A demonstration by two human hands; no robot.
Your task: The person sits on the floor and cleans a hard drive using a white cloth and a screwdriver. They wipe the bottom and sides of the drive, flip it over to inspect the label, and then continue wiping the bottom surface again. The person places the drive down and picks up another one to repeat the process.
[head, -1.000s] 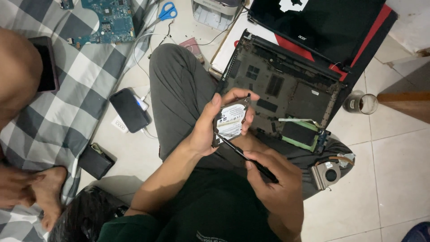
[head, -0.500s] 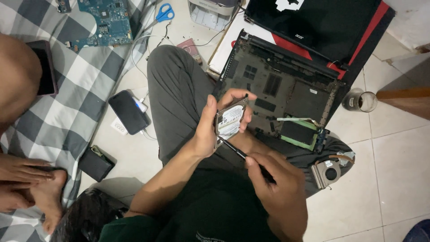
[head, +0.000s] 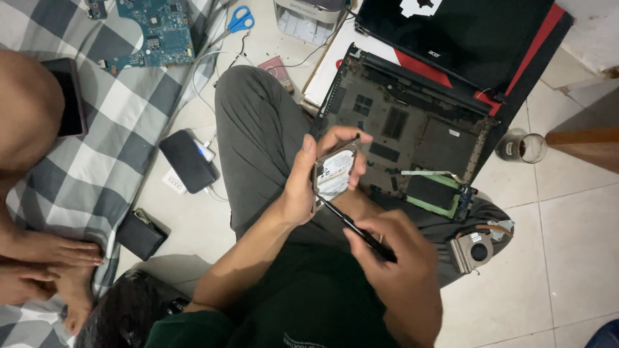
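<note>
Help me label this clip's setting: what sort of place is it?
Most likely a home floor used for casual laptop repair, not a workshop: pale floor tiles, a grey-and-white checked blanket, and an opened black laptop base lying across the seated person's lap.

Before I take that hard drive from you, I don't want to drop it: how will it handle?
The hard drive looks like a stiff, flat metal slab, so it should not bend. Its smooth labelled face may be slippery; the left hand clamps it by the edges. It is probably dense for its size and fragile, and the screwdriver in the right hand touches its lower corner.
</note>
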